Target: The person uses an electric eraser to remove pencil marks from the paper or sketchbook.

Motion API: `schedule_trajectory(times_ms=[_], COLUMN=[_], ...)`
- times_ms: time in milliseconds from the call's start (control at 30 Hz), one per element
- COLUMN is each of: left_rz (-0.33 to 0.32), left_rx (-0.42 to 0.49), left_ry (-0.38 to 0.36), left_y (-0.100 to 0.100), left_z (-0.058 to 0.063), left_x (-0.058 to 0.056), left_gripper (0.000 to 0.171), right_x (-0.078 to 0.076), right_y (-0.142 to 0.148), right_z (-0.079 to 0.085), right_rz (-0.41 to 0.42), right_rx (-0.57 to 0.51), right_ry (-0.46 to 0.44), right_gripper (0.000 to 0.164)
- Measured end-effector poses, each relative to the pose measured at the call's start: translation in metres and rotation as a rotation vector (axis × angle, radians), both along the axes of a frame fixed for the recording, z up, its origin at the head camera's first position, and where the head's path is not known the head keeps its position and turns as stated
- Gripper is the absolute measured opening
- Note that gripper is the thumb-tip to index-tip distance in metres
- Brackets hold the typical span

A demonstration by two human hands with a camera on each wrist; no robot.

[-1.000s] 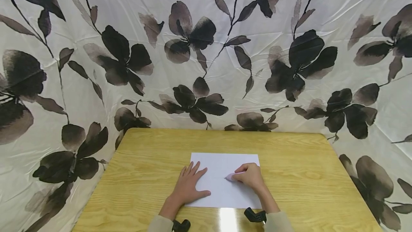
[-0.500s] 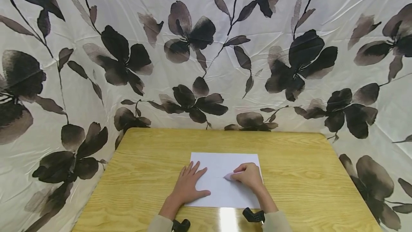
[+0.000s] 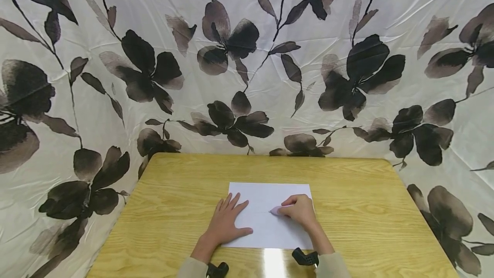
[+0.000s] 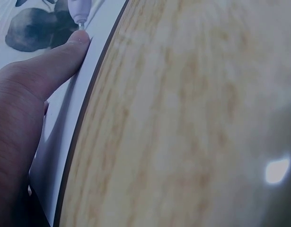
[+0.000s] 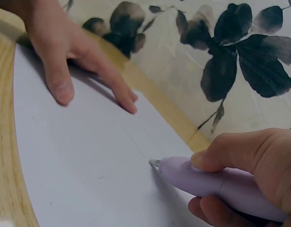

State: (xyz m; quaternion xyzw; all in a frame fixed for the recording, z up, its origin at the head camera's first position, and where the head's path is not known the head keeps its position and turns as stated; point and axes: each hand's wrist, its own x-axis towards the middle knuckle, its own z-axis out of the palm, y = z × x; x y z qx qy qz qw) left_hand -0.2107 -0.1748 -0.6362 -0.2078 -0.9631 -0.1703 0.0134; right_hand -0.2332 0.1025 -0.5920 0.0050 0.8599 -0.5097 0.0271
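Note:
A white sheet of paper [image 3: 266,235] lies on the wooden table. My left hand [image 3: 225,222] rests with spread fingers on the sheet's left side; in the left wrist view its thumb [image 4: 55,61] lies along the near edge. In my right hand [image 3: 301,211] I grip a thick lavender pen-shaped tool [image 5: 216,182] with a short metallic tip [image 5: 155,162]. That tip is down at the paper near the middle of the sheet. A faint thin line runs from the tip toward the left hand. Whether the tip is a blade or a writing point, I cannot tell.
The yellow wood-grain table [image 3: 185,175] extends on all sides of the sheet. Behind and beside it hangs a pale cloth [image 3: 270,76] printed with dark flowers. Black wrist cameras [image 3: 305,257] sit at both wrists, by beige sleeves [image 3: 332,266]. A light reflection shows at the front.
The right hand and its tool shift slightly left, then slightly back right, with the tip staying near mid-sheet. A faint line shows left of the tip. My left hand stays in place.

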Motion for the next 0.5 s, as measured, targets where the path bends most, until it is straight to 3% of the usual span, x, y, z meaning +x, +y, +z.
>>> schedule_trajectory(times_ms=[500], left_rz=[-0.017], left_rx=[0.007], left_ry=[0.010], left_y=[-0.0008], left_z=[0.0007], left_x=[-0.0007], left_gripper=[0.090], right_x=[0.0007], right_y=[-0.0023], right_z=[0.0004], right_rz=[0.015], right_rx=[-0.013], right_ry=[-0.003], right_gripper=[0.022])
